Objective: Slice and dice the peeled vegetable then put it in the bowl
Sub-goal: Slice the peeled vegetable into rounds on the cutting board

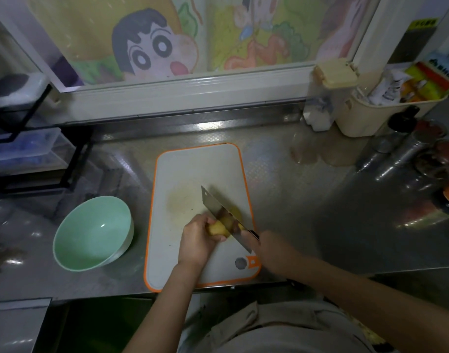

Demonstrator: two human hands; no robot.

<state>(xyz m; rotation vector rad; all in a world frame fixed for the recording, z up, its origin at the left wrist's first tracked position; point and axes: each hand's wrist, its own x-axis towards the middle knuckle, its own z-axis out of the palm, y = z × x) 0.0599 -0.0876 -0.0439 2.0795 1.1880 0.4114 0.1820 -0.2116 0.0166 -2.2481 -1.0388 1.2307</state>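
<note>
Steel counter, white cutting board with orange rim at centre. Peeled yellow vegetable lies on the board's 5 o'clock part. Left hand has its fingers curled round the vegetable's 9 o'clock end, gripping it. Right hand is closed round the cleaver handle, which is mostly hidden. The blade slants from 11 to 5 o'clock and rests across the vegetable, with yellow flesh showing on its far side too; can't tell if that part is cut free.

Green bowl sits on the counter at 9 o'clock of the board, apart from it; its inside shows only bare glaze. Cream tub at 1 o'clock holds yellow, red and orange packets plus printed paper. Just beside it is a clear jar with cream lid, with something white at the bottom. Clear boxes on a black rack sit at 9–10 o'clock, contents unclear. Metal canisters at 3 o'clock, contents unclear.
</note>
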